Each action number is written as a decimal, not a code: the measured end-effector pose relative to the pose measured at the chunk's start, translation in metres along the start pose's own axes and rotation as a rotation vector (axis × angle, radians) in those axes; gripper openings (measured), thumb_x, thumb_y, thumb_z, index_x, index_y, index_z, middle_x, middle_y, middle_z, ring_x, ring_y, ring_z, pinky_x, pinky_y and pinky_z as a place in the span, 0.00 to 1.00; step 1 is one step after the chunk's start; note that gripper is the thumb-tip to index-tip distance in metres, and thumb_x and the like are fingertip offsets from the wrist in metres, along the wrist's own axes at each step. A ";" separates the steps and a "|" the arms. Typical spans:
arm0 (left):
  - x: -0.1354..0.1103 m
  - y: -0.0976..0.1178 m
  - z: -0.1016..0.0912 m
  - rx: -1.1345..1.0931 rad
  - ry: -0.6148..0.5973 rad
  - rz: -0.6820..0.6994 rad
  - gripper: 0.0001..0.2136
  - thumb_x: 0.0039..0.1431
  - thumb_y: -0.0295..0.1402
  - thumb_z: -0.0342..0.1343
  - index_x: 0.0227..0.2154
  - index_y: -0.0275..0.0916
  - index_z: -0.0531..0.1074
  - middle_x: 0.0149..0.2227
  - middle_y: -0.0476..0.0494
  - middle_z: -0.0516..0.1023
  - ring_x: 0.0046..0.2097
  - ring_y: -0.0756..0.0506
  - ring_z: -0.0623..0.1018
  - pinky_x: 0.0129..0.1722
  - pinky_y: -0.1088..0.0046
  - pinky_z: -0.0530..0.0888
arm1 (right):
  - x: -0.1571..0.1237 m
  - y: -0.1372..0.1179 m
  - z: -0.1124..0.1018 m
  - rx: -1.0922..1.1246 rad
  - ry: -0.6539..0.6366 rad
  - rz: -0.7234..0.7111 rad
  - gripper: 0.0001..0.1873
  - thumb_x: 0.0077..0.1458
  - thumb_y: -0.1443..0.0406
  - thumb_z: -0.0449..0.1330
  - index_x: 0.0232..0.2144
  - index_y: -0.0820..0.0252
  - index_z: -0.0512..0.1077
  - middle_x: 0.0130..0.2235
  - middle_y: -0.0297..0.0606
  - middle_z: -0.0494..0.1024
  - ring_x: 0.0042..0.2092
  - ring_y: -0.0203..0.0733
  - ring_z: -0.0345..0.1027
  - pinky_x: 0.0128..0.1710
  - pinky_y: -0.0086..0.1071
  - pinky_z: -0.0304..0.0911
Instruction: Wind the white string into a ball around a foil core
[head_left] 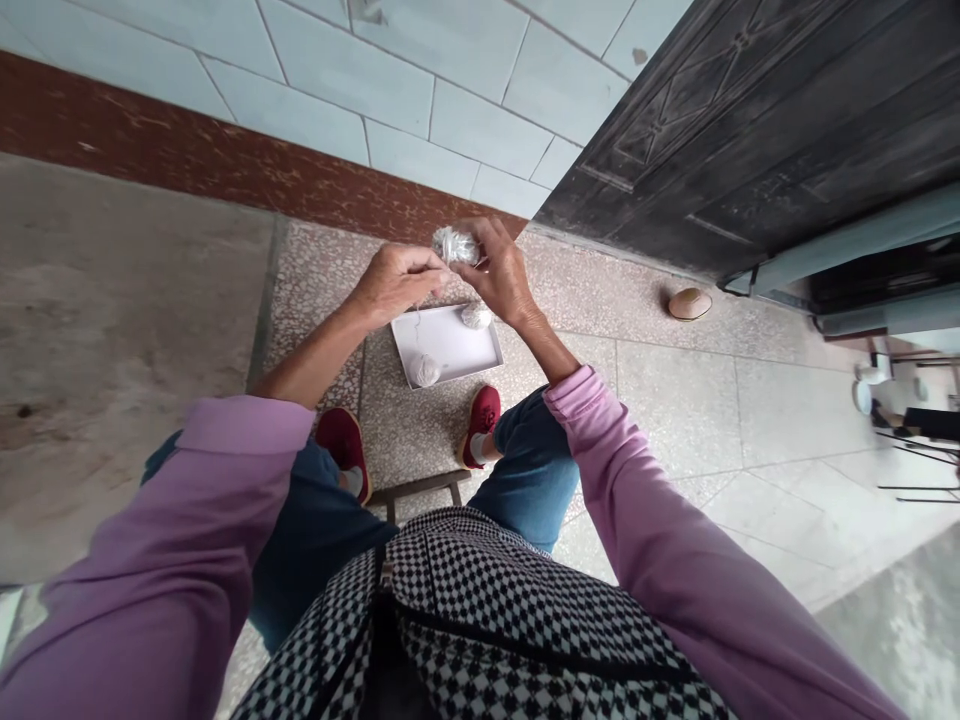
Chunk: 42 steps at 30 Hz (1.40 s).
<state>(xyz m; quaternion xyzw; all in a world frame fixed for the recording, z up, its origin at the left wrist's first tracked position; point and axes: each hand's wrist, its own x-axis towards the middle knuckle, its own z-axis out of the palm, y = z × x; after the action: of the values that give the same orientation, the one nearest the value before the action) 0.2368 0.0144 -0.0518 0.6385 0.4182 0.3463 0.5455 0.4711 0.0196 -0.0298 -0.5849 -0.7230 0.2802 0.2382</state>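
My right hand grips a bundle of white yarn, its fingers curled over the top and side. Close beside it on the left, my left hand has its fingers pinched together at the yarn's lower edge. A thin strand of yarn hangs below my left hand toward the tray. Below both hands a shallow white tray lies on the floor. One ball of white yarn rests in its near left corner, and another yarn ball sits at its far right.
My red shoes stand either side of the tray's near edge. A wooden stool bar shows between my legs. Ahead is a tiled wall, with a dark door to the right. A tan rounded object lies on the floor near the door.
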 end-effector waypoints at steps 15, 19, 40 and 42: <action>0.010 -0.011 -0.019 0.135 -0.069 -0.012 0.06 0.60 0.37 0.72 0.33 0.41 0.85 0.34 0.44 0.84 0.39 0.41 0.81 0.45 0.66 0.75 | -0.007 0.010 -0.017 0.013 -0.412 -0.050 0.19 0.65 0.79 0.77 0.54 0.62 0.86 0.52 0.40 0.87 0.48 0.46 0.75 0.55 0.39 0.73; 0.011 -0.013 -0.026 0.057 -0.037 -0.024 0.06 0.59 0.36 0.73 0.33 0.41 0.84 0.30 0.45 0.79 0.38 0.41 0.78 0.44 0.65 0.74 | -0.007 0.013 -0.015 0.309 -0.562 0.059 0.21 0.64 0.74 0.83 0.56 0.60 0.86 0.42 0.32 0.84 0.39 0.40 0.72 0.44 0.35 0.70; 0.009 -0.008 0.014 -0.782 0.274 -0.166 0.17 0.66 0.34 0.86 0.35 0.41 0.79 0.36 0.44 0.86 0.38 0.43 0.87 0.37 0.71 0.85 | -0.010 -0.002 0.002 0.861 -0.414 -0.024 0.46 0.57 0.45 0.93 0.67 0.59 0.84 0.60 0.41 0.90 0.52 0.44 0.80 0.44 0.32 0.81; 0.009 -0.008 0.011 -0.755 0.304 -0.168 0.15 0.66 0.32 0.84 0.36 0.42 0.80 0.37 0.44 0.86 0.39 0.43 0.87 0.37 0.71 0.84 | -0.009 -0.003 0.005 0.856 -0.363 -0.038 0.52 0.57 0.40 0.93 0.70 0.60 0.83 0.63 0.44 0.90 0.55 0.46 0.80 0.45 0.33 0.82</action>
<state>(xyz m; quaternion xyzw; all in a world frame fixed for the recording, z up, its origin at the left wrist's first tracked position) 0.2489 0.0183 -0.0612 0.2985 0.3883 0.5200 0.6998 0.4671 0.0091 -0.0314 -0.3622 -0.5828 0.6468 0.3329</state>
